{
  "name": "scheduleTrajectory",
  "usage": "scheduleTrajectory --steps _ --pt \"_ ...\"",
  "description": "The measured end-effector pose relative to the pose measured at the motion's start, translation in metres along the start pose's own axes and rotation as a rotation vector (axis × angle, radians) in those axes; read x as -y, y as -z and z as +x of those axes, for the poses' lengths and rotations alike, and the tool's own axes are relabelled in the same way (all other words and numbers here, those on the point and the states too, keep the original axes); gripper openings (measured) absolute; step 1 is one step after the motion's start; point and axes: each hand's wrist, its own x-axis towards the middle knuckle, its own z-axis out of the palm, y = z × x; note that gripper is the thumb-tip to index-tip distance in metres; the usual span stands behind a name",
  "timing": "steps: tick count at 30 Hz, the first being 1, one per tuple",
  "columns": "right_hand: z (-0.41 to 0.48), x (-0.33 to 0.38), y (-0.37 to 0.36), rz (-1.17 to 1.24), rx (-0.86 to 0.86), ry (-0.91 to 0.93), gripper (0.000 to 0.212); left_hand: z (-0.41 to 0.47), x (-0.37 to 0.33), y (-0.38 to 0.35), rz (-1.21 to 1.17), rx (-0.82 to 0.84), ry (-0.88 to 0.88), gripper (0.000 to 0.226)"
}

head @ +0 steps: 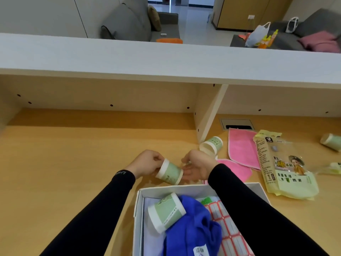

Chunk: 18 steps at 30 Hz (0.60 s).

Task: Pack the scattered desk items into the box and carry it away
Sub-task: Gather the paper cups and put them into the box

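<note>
- White box [140, 218] at near desk edge, already holding a paper cup, blue cloth and label sheets; stiff walls, likely light.
- Open wooden desk [73, 154] to the left; shelf divider [210, 115] crowds the right.
- Paper cup [169, 172] on its side just beyond box rim: light, crushable, best held around the body.
- Left hand [147, 162] pinching cup's rim; right hand [199, 167] open, cupped at its base.

Bare desk [64, 154] is lying open to my left; cups [211, 145], cloths [239, 146] and packet [284, 167] are crowding my right.

Two long, close-fitting black sleeves [103, 206], small grey lettering at the left cuff [120, 173].
</note>
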Motion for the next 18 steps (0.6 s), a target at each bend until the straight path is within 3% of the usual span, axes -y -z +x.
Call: scheduleTrajectory --steps 3,7,11,14,18 --pt "-0.012 0.014 0.007 0.022 -0.047 0.157 0.01 -0.012 -0.02 0.002 -0.007 -0.039 -0.035 0.026" --pt "-0.049 0.027 0.024 -0.107 -0.053 0.408 0.024 -0.043 -0.068 0.006 -0.069 -0.122 -0.141 0.022" --pt "-0.093 0.029 0.051 -0.38 -0.019 0.56 0.022 -0.08 -0.105 -0.003 -0.135 -0.165 -0.19 0.024" --pt "-0.114 0.014 0.072 -0.577 0.04 0.538 0.019 -0.106 -0.109 -0.022 -0.127 -0.083 -0.16 0.023" --pt "-0.115 -0.019 0.091 -0.667 0.154 0.35 0.027 -0.128 -0.097 -0.05 -0.066 0.13 -0.016 0.023"
